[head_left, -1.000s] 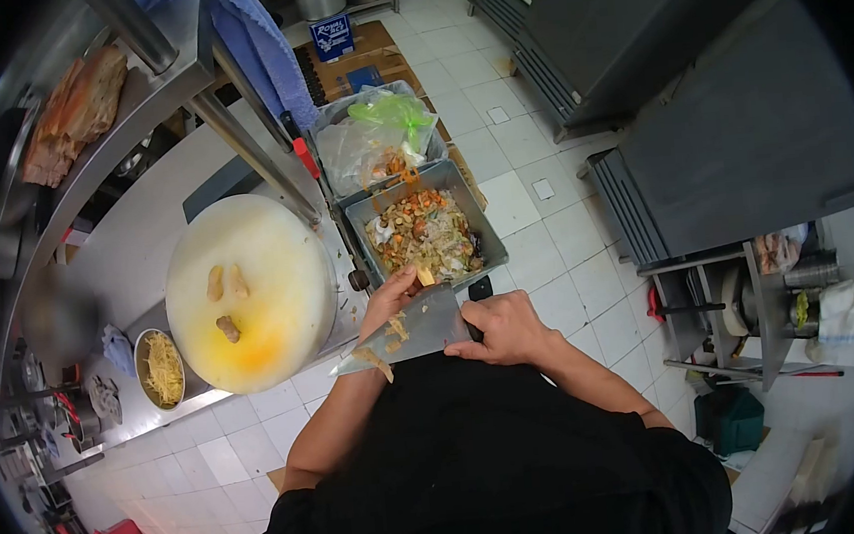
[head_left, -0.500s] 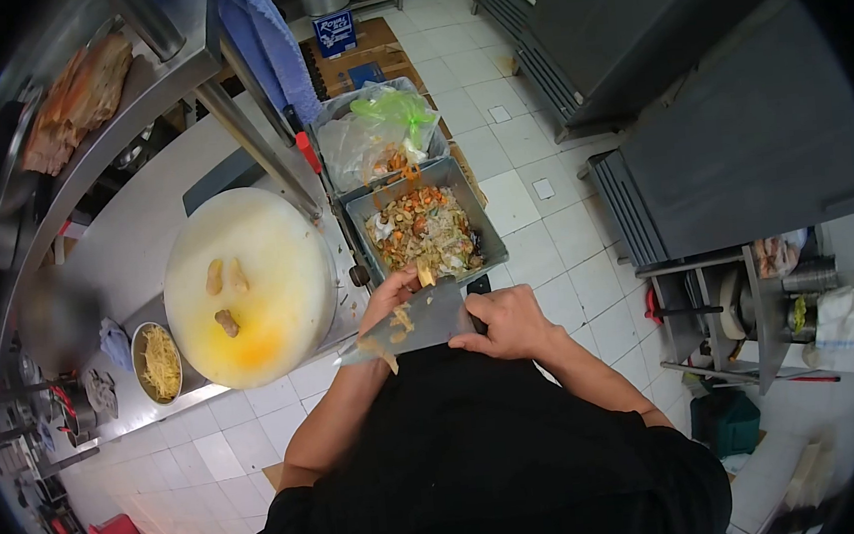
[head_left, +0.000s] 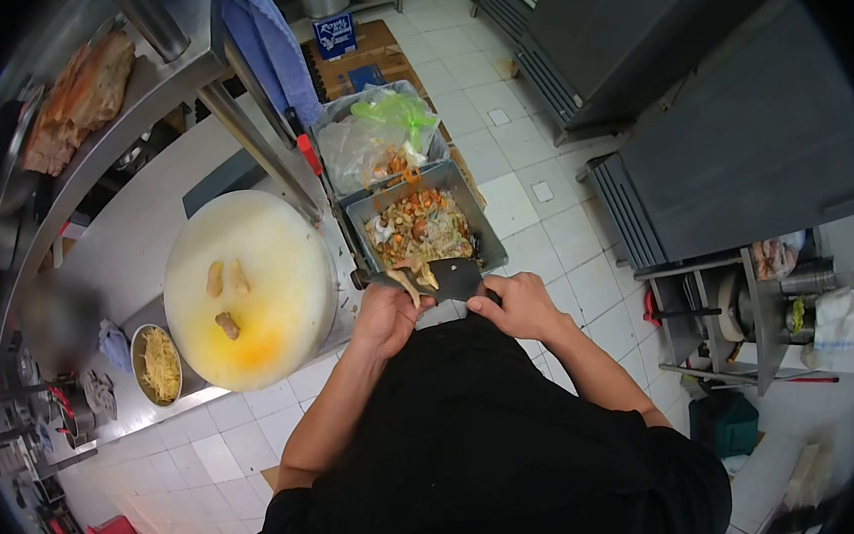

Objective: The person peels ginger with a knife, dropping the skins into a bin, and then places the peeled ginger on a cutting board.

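Note:
My right hand (head_left: 518, 305) is closed around the handle of a broad kitchen knife (head_left: 460, 282), its dark blade pointing left. My left hand (head_left: 387, 316) grips a yellowish piece of ginger (head_left: 427, 275) against the blade, partly hidden by it. A strip of peel (head_left: 403, 285) hangs beside the fingers. Both hands are over the near edge of a grey bin (head_left: 491, 247) of food scraps. On the round cutting board (head_left: 274, 234) to the left lie two pale peeled ginger pieces (head_left: 237, 277) and one brown piece (head_left: 227, 324).
A bowl of yellow shreds (head_left: 161, 366) stands left of the board on the steel counter (head_left: 124, 241). Behind the scrap bin is a second bin lined with a plastic bag (head_left: 347, 148). A steel post (head_left: 257, 140) rises by the board. Dark cabinets (head_left: 737, 132) stand to the right.
The knife has turned from lying flat across the left forearm, tip lower left, to a steeper angle nearer the bin. My left hand has dropped slightly, still holding the ginger.

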{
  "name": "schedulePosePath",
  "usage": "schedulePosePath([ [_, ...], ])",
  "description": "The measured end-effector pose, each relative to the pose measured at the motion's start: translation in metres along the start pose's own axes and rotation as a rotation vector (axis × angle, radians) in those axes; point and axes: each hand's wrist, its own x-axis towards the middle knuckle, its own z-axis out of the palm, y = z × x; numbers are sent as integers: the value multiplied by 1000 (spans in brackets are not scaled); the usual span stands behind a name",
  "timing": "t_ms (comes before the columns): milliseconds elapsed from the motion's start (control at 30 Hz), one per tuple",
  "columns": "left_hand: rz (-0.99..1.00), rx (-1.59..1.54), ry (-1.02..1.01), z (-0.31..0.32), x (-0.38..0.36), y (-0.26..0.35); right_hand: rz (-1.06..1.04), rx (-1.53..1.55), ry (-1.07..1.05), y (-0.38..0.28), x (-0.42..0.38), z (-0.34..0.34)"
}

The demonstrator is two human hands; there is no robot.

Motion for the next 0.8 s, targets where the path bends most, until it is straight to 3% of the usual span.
schedulePosePath([
  [233, 8, 146, 40, -2, 3, 3, 123, 102, -137, 31, 9, 16],
  [300, 19, 183, 12, 0, 2, 5, 343, 442, -183, 42, 13, 24],
  [433, 28, 248, 40, -6, 6, 6, 497, 597, -298, 39, 11, 23],
  [500, 25, 260, 23, -7, 8, 4, 269, 470, -162, 28, 12, 27],
  [533, 24, 270, 11, -8, 7, 2, 269, 472, -160, 17, 11, 23],
  [600, 53, 302, 5, -10, 5, -2, 54, 208, -1, -4, 8, 12],
  [800, 211, 441, 29, -14, 2, -12, -166, -20, 24, -18, 5, 2],
])
